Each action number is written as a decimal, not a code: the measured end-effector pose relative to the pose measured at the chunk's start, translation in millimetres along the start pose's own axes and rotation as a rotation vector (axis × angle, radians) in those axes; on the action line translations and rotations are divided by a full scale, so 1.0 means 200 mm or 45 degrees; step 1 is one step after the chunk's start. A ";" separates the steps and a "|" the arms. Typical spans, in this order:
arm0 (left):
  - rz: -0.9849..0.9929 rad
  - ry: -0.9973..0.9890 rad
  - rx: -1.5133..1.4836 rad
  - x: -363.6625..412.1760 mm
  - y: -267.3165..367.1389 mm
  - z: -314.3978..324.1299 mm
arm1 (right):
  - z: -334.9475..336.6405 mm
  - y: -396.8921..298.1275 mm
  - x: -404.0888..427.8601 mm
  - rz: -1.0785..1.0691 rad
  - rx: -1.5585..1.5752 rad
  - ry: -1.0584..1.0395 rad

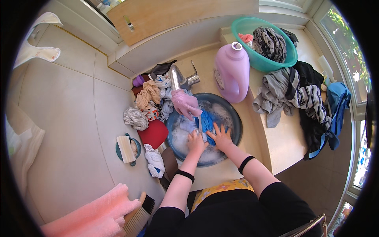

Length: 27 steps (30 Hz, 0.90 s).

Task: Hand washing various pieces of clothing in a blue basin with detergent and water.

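Observation:
In front of me stands a round blue-grey basin (237, 124) of foamy, sudsy water (183, 142). A wet bright blue cloth (207, 118) and a pale whitish-blue cloth (188, 126) lie in the suds. My left hand (197, 142) has its fingers curled onto the pale cloth. My right hand (221, 138) rests with spread fingers on the blue cloth's right edge, gripping nothing that I can see. Over the basin reaches a chrome faucet (176, 77), its spout end covered by a pink textured glove or cloth (186, 103).
Crumpled laundry (148, 94) and a red cloth (152, 133) crowd the left. A purple detergent jug (232, 74) stands behind the basin, beside a teal tub (284, 65) of clothes. Grey garments (275, 91) cover the right ledge. A soap bar (125, 149) sits on a wall-side dish.

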State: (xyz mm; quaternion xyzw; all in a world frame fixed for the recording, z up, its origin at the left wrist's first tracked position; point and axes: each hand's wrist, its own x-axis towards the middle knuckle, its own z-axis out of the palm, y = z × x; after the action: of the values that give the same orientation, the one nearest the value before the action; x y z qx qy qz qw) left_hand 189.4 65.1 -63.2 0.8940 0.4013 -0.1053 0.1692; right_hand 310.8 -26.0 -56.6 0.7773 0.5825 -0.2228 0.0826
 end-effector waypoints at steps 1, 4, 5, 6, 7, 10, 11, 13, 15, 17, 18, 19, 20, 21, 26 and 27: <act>-0.016 -0.062 -0.017 0.06 0.00 0.00 | 0.00 0.02 0.05 0.001 0.002 -0.010; -0.162 -0.119 -0.183 0.16 -0.03 0.02 | -0.14 0.01 0.12 0.058 0.216 -0.150; -0.198 -0.097 -0.243 0.20 -0.06 0.04 | -0.13 0.01 0.16 0.051 0.216 -0.159; -0.139 -0.093 0.055 0.25 -0.05 0.04 | -0.11 0.03 0.19 0.071 0.325 -0.113; -0.145 -0.086 0.059 0.29 -0.08 0.06 | -0.06 0.03 0.24 0.068 0.438 -0.061; -0.376 0.118 0.166 0.39 -0.27 0.11 | -0.07 -0.04 0.39 0.173 0.396 0.278; -0.436 0.095 0.175 0.42 -0.31 0.10 | -0.19 -0.07 0.38 0.275 0.406 0.085; -0.292 -0.397 -0.203 0.49 -0.18 -0.04 | -0.07 0.02 0.43 0.542 0.598 0.107; -0.260 0.007 -0.603 0.43 -0.15 -0.09 | 0.03 0.02 0.44 0.634 0.875 0.438; -0.263 0.142 -0.929 0.39 -0.23 -0.09 | 0.02 -0.03 0.43 0.622 1.079 0.504; -0.267 0.143 -0.937 0.35 -0.21 -0.10 | 0.01 0.00 0.41 0.644 1.207 0.238; -0.142 0.192 -0.795 0.29 -0.13 -0.14 | -0.01 0.04 0.39 0.670 1.328 -0.036; -0.046 0.250 -0.642 0.22 -0.09 -0.19 | -0.21 0.05 0.33 0.574 1.223 -0.403; 0.076 0.315 -0.490 0.19 -0.04 -0.24 | -0.38 0.08 0.26 0.460 1.134 -0.576; 0.526 0.388 -0.296 -0.07 0.13 -0.22 | -0.53 0.15 0.29 0.304 0.560 0.215; 0.632 0.370 -0.274 -0.10 0.19 -0.22 | -0.41 0.21 0.32 0.077 0.726 0.466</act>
State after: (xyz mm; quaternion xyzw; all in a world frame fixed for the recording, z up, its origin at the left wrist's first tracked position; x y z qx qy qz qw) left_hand 206.7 45.6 -8.6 0.9474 0.1996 0.1112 0.2242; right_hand 384.5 49.4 -17.0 0.8132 0.4785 -0.2309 -0.2374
